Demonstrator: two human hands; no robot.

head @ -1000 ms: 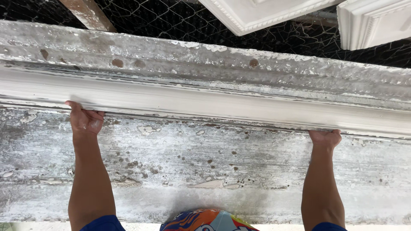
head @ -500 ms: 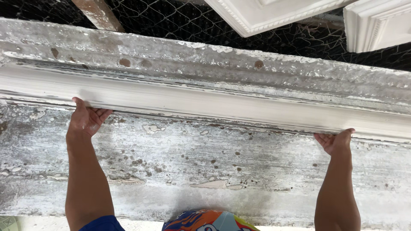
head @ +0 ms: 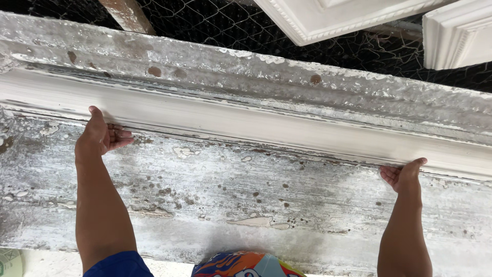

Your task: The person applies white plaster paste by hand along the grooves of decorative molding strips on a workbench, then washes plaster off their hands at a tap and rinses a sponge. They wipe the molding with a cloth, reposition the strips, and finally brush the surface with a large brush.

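The person is gripping the near lower edge of the long white plaster moulding [head: 266, 131], which is lying across the crusted grey casting bench [head: 246, 200]. Since a second ago, the left hand [head: 98, 137] and right hand [head: 405, 175] are curling, half open, under that edge, seemingly prising it loose.

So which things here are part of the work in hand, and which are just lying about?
In hand:
- left hand and right hand, palms up at the lower edge of the long white moulding
- plaster-crusted bench beneath it

Lying about:
- white cornice pieces
- wire mesh
- wooden batten
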